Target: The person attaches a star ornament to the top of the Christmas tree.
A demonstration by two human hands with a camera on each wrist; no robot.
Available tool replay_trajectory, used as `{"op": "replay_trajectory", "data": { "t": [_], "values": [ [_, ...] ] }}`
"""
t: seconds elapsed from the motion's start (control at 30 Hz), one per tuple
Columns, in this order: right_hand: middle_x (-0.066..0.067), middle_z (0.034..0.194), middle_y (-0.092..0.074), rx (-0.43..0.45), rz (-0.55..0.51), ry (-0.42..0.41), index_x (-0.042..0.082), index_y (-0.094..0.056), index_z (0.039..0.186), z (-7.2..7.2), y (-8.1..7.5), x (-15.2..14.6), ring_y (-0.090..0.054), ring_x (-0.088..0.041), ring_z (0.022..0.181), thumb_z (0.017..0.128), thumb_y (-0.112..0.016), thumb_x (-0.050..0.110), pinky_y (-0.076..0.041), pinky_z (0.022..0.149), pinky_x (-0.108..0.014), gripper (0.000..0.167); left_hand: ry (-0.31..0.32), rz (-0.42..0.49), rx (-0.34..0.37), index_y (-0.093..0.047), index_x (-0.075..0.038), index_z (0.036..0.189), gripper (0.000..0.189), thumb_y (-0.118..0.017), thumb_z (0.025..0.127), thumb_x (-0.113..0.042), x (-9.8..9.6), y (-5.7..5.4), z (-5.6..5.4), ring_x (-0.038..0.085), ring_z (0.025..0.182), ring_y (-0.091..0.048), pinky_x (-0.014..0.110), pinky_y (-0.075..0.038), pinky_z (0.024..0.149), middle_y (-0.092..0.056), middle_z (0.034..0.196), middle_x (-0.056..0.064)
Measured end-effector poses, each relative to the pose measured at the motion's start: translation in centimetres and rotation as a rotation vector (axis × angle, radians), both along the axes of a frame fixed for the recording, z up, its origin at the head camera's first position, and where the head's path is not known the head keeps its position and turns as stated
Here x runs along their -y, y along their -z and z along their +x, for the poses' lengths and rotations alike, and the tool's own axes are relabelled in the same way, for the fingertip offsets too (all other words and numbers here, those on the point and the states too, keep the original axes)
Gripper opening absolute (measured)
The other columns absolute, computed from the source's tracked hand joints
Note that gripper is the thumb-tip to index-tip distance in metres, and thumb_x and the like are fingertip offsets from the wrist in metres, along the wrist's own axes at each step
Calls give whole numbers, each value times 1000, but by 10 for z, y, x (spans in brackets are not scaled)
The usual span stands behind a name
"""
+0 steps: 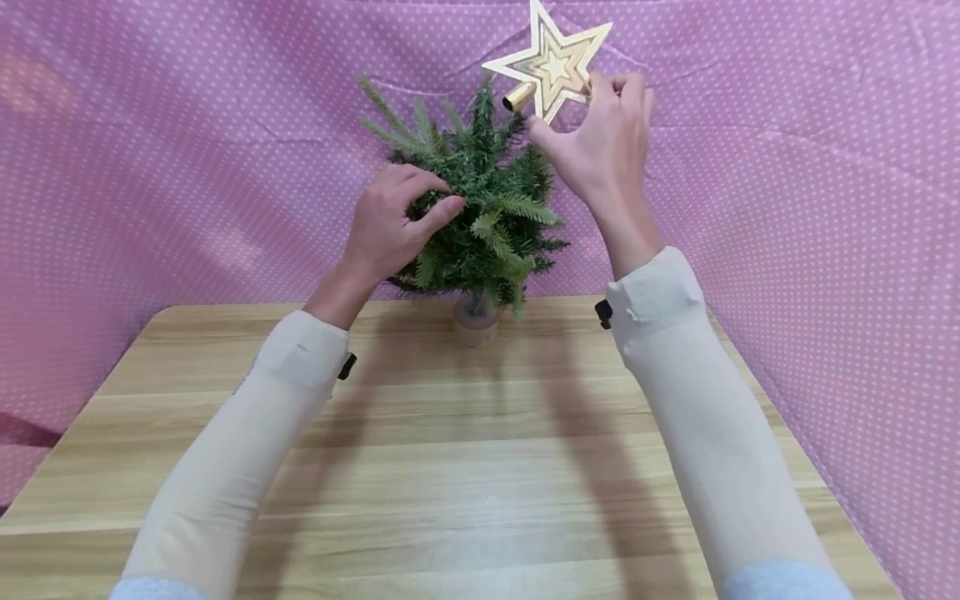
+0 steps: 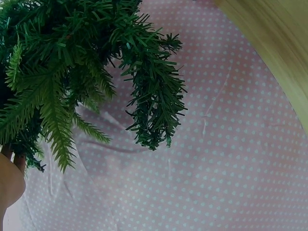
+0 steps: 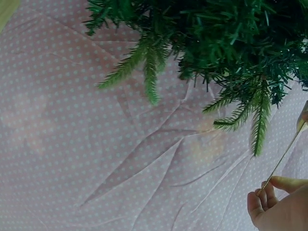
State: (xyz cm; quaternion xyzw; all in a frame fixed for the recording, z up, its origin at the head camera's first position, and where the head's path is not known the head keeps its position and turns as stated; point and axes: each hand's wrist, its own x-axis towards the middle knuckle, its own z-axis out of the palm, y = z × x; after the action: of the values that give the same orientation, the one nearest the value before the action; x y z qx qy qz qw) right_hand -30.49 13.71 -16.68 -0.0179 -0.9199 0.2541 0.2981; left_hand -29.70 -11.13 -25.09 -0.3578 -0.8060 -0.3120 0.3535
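A small green artificial Christmas tree (image 1: 487,179) stands upright at the back of the table, on a short round base (image 1: 477,329). My left hand (image 1: 390,217) grips its left side, with the thumb and forefinger bent in among the branches; the other fingertips are hidden by needles. Up beside the treetop, my right hand (image 1: 609,146) holds a gold star topper (image 1: 555,67) between thumb and fingers. The star's hollow tube (image 1: 517,97) points down and left, close to the top branches. In the right wrist view the star shows edge-on, as a thin line.
The wooden table (image 1: 480,467) reaches forward beneath both arms. Behind it and at both sides hangs a pink cloth (image 1: 225,150) with white dots, right behind the tree. Lighter green sprigs (image 1: 517,208) stick out from the tree.
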Motion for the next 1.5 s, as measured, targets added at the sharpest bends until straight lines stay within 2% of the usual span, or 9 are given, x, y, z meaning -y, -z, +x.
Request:
{"op": "replay_trajectory", "data": {
  "t": [0.3, 0.43, 0.53, 0.6, 0.7, 0.83, 0.93, 1.23, 1.5],
  "values": [
    [-6, 144, -43, -6, 28, 14, 10, -60, 133, -5, -12, 10, -33, -18, 132, 86, -69, 54, -34, 106, -25, 65, 5, 3, -19, -75, -2, 103, 81, -42, 95, -75, -2, 0, -2, 32, 107, -62, 47, -46, 100, -72, 106, 14],
    [-6, 144, -43, -7, 25, 17, 11, -60, 132, -4, -15, 13, -32, -17, 133, 85, -70, 53, -32, 108, -24, 64, 13, -1, -29, -76, -3, 104, 58, -57, 99, -57, -1, 0, -3, 32, 107, -62, 46, -46, 100, -72, 106, 13],
    [-5, 143, -43, -12, 25, 13, 12, -60, 133, -4, -17, 14, -32, -17, 132, 85, -71, 53, -31, 108, -24, 64, 13, -6, -30, -76, -2, 104, 39, -67, 97, -39, -2, -1, -2, 32, 107, -62, 46, -46, 99, -72, 107, 13],
    [-5, 143, -42, -10, 32, 14, 13, -59, 135, -3, -18, 16, -32, -16, 133, 85, -71, 53, -30, 108, -23, 66, 15, -8, -29, -76, -2, 104, 34, -69, 96, -34, -2, -1, -2, 32, 107, -62, 46, -46, 99, -72, 106, 14],
    [-5, 142, -42, -19, 53, 14, 12, -59, 134, -4, -17, 18, -32, -17, 132, 85, -72, 54, -30, 108, -23, 66, 16, -4, -31, -76, -2, 104, 39, -66, 96, -40, -2, -1, -2, 32, 106, -62, 46, -46, 99, -72, 106, 14],
    [-6, 141, -42, -49, 63, 2, 10, -58, 134, -4, -14, 19, -33, -17, 132, 85, -72, 55, -31, 108, -22, 68, 13, 0, -38, -76, -2, 102, 66, -52, 98, -63, -1, 0, -2, 32, 105, -63, 47, -47, 98, -72, 104, 14],
    [-6, 139, -43, -82, 55, -9, 9, -58, 135, -6, -10, 17, -33, -17, 131, 84, -74, 55, -31, 107, -22, 70, 10, -4, -48, -76, -2, 101, 80, -42, 96, -74, -1, 0, -2, 31, 104, -63, 47, -47, 97, -72, 104, 14],
    [-7, 133, -46, -194, 39, -29, 10, -57, 137, -9, -1, 17, -37, -17, 126, 82, -79, 50, -34, 102, -19, 72, 19, 0, -63, -76, -2, 100, 81, -40, 96, -75, -1, 0, -3, 31, 102, -64, 47, -48, 96, -73, 103, 14],
    [-7, 129, -46, -288, 36, -69, 10, -57, 132, -12, 3, 17, -37, -18, 125, 81, -81, 45, -32, 104, -19, 66, 16, 7, -58, -76, -2, 99, 80, -41, 96, -74, 0, 1, -3, 32, 103, -63, 46, -47, 96, -72, 103, 14]
  ]
}}
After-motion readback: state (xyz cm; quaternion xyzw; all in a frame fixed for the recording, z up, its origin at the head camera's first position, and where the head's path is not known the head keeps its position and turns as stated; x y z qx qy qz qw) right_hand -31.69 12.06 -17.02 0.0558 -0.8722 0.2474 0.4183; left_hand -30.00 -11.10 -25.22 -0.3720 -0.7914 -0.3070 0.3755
